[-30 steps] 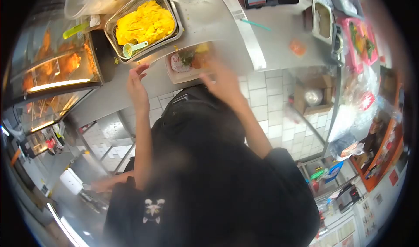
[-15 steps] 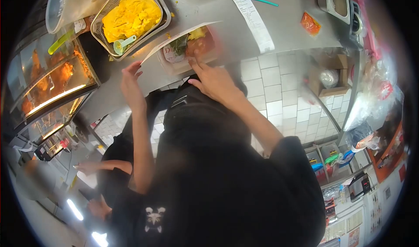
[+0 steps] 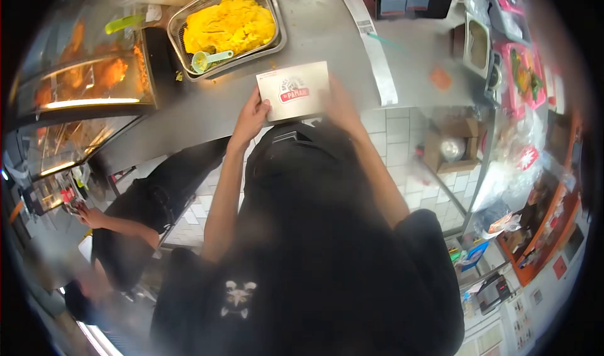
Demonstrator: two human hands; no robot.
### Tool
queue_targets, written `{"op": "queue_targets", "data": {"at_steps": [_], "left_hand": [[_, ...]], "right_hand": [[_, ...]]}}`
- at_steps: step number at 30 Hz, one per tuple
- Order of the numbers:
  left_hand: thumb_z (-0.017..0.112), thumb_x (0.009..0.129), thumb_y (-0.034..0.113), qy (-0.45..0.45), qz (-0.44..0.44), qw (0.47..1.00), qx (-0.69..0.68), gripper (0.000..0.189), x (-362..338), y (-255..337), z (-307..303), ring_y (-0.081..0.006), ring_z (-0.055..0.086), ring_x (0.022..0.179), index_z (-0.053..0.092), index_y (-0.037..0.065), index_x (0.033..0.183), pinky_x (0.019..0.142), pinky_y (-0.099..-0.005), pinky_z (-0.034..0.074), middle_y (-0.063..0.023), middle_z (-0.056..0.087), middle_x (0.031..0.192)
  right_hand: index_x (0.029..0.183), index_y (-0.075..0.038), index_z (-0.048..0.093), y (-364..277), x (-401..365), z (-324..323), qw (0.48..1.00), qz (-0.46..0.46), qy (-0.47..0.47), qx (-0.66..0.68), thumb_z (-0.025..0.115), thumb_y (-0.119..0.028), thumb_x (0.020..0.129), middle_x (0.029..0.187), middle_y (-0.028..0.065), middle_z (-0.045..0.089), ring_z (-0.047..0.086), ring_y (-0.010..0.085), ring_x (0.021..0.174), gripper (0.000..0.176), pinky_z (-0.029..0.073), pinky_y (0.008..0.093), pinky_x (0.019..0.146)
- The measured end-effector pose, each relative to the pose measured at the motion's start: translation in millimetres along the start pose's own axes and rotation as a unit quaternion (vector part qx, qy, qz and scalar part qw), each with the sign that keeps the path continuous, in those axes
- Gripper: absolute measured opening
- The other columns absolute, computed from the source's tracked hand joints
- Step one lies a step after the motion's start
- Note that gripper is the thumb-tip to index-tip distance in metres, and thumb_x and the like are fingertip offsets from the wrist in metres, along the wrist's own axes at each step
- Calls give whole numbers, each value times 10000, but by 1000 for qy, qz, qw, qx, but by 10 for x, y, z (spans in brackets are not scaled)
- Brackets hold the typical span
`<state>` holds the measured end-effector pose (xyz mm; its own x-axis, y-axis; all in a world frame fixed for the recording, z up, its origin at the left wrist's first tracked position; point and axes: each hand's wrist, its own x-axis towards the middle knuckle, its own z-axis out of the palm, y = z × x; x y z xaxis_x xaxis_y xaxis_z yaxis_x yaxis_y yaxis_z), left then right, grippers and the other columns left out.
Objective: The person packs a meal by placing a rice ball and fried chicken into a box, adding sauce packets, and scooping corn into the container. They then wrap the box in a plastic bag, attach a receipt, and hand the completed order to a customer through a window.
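While left hand (image 3: 251,118) and right hand (image 3: 343,104) clamp its sides in a closed grip, the meal box (image 3: 294,90) seems light, crushable.

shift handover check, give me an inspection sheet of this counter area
surface: steel counter, shiny
job's things: box, lid shut, red logo up
clutter: tray of yellow food with green scoop; receipt; orange sachet
hands: left hand grips box's left edge; right hand, blurred, at its right edge
cables: nothing seen
surroundings: lit food case at left; co-worker lower left; carton on shelf under counter
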<state>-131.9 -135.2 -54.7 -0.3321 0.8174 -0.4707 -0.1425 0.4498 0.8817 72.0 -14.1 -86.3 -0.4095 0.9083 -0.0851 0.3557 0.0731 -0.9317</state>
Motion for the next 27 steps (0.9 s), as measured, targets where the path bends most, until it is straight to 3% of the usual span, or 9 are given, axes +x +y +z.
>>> {"op": "queue_targets", "data": {"at_steps": [4,7,12,19,21,22,23,25,27], "left_hand": [[607,939,307,71,-33,996,30,467,87,51,-182,-150,597,963,558,-23,1266,862,-280,453,-103,655,1126],[628,904,430,59,-95,991,72,513,89,458,-268,-122,598,871,628,-5,1177,770,-265,458,-76,684,1023],[687,842,469,30,-114,992,42,555,207,423,-361,-117,605,809,656,-2,1135,714,-247,451,-66,701,941],[830,713,234,71,-17,992,102,512,128,-142,-225,-156,666,836,654,-5,1130,742,-293,525,-99,720,927],[837,690,262,93,23,987,126,604,82,-43,-201,-193,656,935,619,13,1196,807,-310,521,-135,683,1065],[852,640,295,97,112,969,200,774,71,77,-189,-289,546,1176,534,53,1303,976,-410,442,-186,539,1306],[852,640,295,99,117,968,198,774,104,211,-191,-289,546,1176,534,53,1303,976,-410,442,-186,539,1306],[844,615,373,-78,331,825,451,958,127,476,-190,-338,370,1331,402,137,1432,1074,-490,309,-133,378,1471],[836,595,419,-151,320,799,485,1008,201,545,-171,-379,269,1387,373,165,1453,1107,-518,242,-164,307,1502]], "right_hand": [[1138,55,635,-210,214,-268,985,151,-84,25,670,-409,843,964,181,696,662,232,883,551,502,346,811],[1067,66,674,-735,426,-464,954,278,-112,-25,679,-497,821,984,177,688,634,222,964,614,482,330,850],[1049,59,685,-607,474,-478,960,247,-131,4,708,-516,789,927,147,692,635,205,882,631,483,320,810],[1028,61,658,-286,66,-286,977,199,-76,2,697,-211,844,765,84,678,628,159,696,331,494,304,647],[1088,34,642,-292,58,-282,980,193,-45,-22,728,-237,824,862,103,682,646,170,757,388,495,314,638],[1219,-22,582,-273,64,-251,992,120,-2,-49,789,-250,745,1121,167,626,625,253,1004,565,506,370,800],[1219,-22,582,-253,137,-321,992,114,-1,-50,789,-250,745,1121,167,626,625,253,1004,565,506,370,800],[1330,-78,496,-689,288,-461,924,-242,-199,-219,835,-251,645,1341,204,477,466,346,1248,783,409,439,1013],[1386,-113,434,-639,389,-424,901,-215,-283,-249,860,-255,568,1399,207,418,350,400,1328,934,285,471,1118]]}}
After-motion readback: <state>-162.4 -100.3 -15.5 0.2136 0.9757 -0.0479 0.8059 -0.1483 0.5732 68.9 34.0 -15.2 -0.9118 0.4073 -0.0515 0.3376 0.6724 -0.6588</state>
